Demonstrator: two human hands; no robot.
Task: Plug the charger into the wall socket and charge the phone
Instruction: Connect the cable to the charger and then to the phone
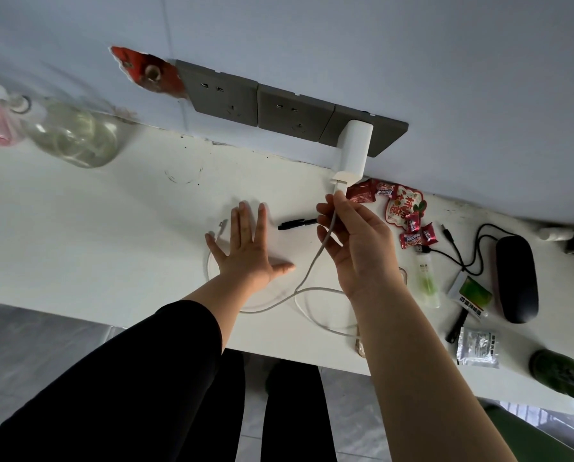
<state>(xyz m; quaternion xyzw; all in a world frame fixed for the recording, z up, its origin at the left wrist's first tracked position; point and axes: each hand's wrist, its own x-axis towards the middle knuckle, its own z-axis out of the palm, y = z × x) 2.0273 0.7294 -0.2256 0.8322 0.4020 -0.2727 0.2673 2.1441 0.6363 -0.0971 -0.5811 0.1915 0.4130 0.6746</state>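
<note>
A white charger (354, 145) sits plugged into the rightmost of the grey wall sockets (225, 95) above the white table (112, 228). My right hand (355, 241) pinches the white cable (312, 261) just below the USB plug at the charger's lower end. The cable loops across the table, and its free connector (221, 225) lies by the fingers of my left hand (245, 248). That hand rests flat and open on the table, on top of part of the cable. I cannot make out the phone; a rounded clear edge (403, 273) shows beside my right wrist.
A black pen (295, 224) lies between my hands. Candy wrappers (402, 208), a green lighter (427, 281), a black cord (462, 258), a black oval case (515, 278) and a green bottle (562, 375) crowd the right side. A glass bottle (72, 135) stands at the left.
</note>
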